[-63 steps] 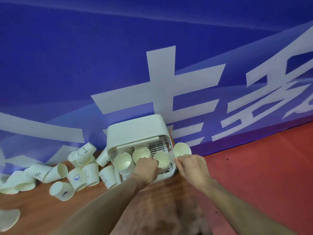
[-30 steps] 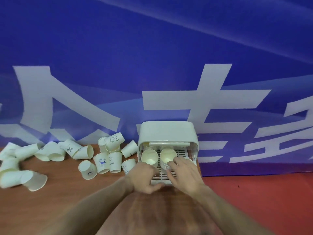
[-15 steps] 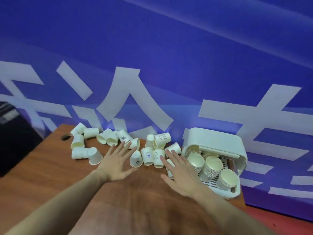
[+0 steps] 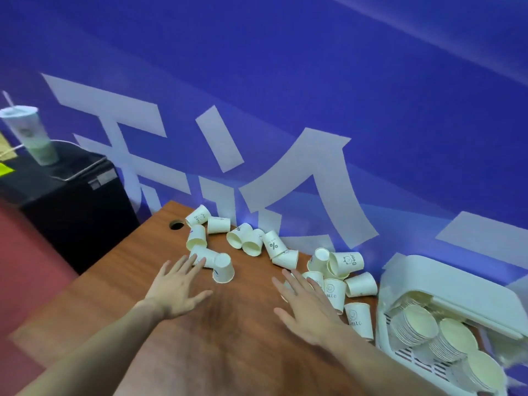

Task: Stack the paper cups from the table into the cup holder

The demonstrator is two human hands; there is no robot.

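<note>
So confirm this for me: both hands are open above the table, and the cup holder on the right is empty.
Not quite. The head view shows the left hand and right hand open above the table, but the cup holder on the right is not empty: it holds stacks of paper cups.

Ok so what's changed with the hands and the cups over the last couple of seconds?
Both hands left the cup holder and moved left, out over the table. The left hand and right hand now reach with spread fingers toward the loose paper cups, holding nothing. The right hand let go of the cup it held earlier. The stacks in the holder stayed put.
</note>
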